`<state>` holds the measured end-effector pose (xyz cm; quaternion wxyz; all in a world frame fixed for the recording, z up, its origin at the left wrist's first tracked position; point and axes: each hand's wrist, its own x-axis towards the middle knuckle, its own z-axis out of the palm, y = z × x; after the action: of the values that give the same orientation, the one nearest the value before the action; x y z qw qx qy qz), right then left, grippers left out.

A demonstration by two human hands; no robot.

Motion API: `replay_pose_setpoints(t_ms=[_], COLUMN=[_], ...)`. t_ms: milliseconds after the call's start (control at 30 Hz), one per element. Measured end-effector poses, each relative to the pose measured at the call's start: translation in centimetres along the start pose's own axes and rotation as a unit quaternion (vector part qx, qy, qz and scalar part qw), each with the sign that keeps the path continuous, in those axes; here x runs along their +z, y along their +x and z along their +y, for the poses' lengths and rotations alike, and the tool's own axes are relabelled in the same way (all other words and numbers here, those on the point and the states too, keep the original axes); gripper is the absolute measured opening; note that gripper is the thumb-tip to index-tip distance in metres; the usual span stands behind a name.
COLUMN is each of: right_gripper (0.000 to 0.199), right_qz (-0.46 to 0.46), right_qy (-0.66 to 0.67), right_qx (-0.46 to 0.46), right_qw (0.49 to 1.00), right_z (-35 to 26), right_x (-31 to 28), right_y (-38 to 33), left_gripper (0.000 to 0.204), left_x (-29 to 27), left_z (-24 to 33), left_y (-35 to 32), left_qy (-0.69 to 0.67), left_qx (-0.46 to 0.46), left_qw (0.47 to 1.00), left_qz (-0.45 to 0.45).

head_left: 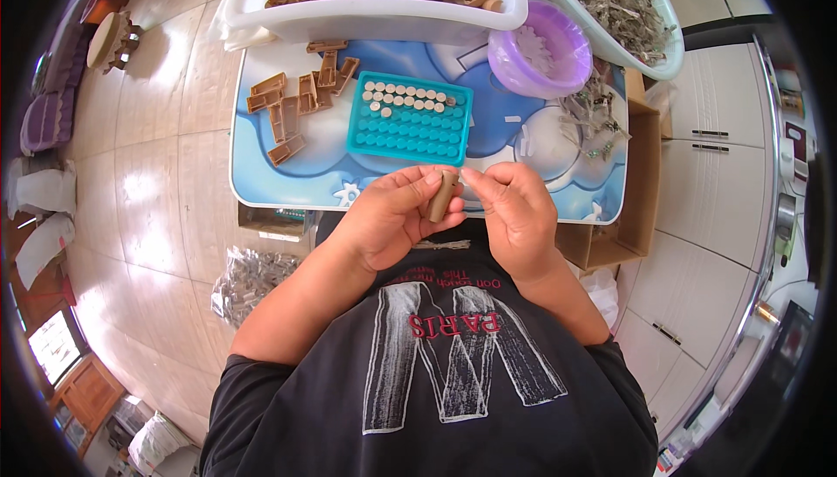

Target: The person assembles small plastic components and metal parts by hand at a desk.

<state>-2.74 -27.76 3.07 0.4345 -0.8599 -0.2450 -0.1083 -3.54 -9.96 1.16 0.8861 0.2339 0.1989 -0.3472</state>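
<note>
My left hand (392, 215) is closed around a brown half-round plastic casing (442, 201), held slanting upright just off the table's near edge. At the casing's upper end, the thumb and forefinger of my right hand (519, 211) are pinched together; whatever sits between them is too small to make out. Just beyond both hands lies a teal tray (405, 154) with rows of round pockets. Small white round pieces (399, 91) fill much of its far rows. Several loose brown casings (307, 93) are scattered left of the tray, some hollow side up.
A white bin (375, 17) heaped with brown casings stands at the back. Right of it are a purple bowl (501, 67) with white bits and a pale basin (670, 63) of metal parts. More metal parts (595, 115) lie at the table's right, beside a cardboard box (643, 163).
</note>
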Motion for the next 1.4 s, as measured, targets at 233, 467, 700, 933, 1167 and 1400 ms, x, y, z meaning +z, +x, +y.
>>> replay_pose_setpoints(t_ms=[233, 467, 700, 933, 1167, 1400], right_gripper=[0.02, 0.018, 0.017, 0.015, 0.015, 0.017], right_qz=[-0.007, -0.022, -0.053, -0.023, -0.038, -0.028], right_qy=[-0.023, -0.023, -0.08, 0.028, -0.032, -0.048], right_qx=[-0.019, -0.016, -0.028, 0.074, -0.013, -0.024], right_qw=[1.0, 0.999, 0.995, 0.997, 0.999, 0.998], right_z=[-0.2, 0.0, -0.6, -0.8, -0.2, -0.2], right_x=[0.0, 0.0, -0.4, -0.4, -0.4, -0.3], right_y=[0.0, -0.1, 0.4, 0.0, 0.0, -0.1], left_gripper=[0.025, 0.024, 0.025, 0.027, 0.027, 0.029], left_x=[0.0, 0.6, 0.7, 0.7, 0.9, 1.2], left_z=[-0.4, -0.4, -0.6, -0.5, -0.7, -0.4], left_y=[-0.1, -0.2, -0.3, -0.4, -0.4, -0.3], left_qy=[0.026, 0.051, 0.119, 0.081, 0.071, 0.079], left_qx=[0.045, 0.057, 0.076, 0.054, 0.051, 0.044], left_qw=[0.999, 0.996, 0.989, 0.995, 0.995, 0.995], left_qz=[0.015, 0.034, 0.043, 0.027, 0.038, 0.047])
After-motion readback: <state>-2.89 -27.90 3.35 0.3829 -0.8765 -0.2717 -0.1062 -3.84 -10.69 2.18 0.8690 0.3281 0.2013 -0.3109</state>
